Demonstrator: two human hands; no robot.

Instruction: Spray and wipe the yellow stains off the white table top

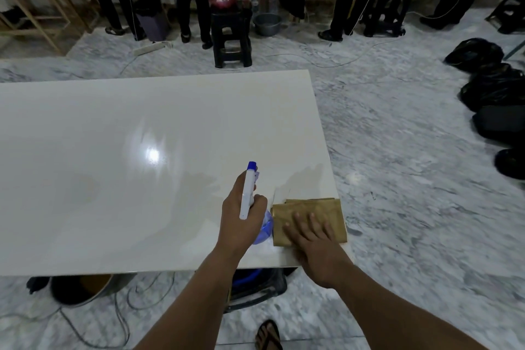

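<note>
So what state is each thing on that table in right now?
Spray bottle: gripped in the left hand, nozzle pointing away over the table.
Cloth: folded, lying flat at the table's right edge.
Right hand: fingers straight, resting on the cloth.
Table: glossy, faint yellowish patch at left.

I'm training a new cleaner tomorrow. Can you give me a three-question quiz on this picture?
1. True or false: the left hand holds the spray bottle in its grip.
2. What lies under the right hand? A sponge, B folded brown cloth, C paper towel.
3. Near which table top corner does the cloth lie?

Key: 1 true; 2 B; 3 the near right corner.
</note>
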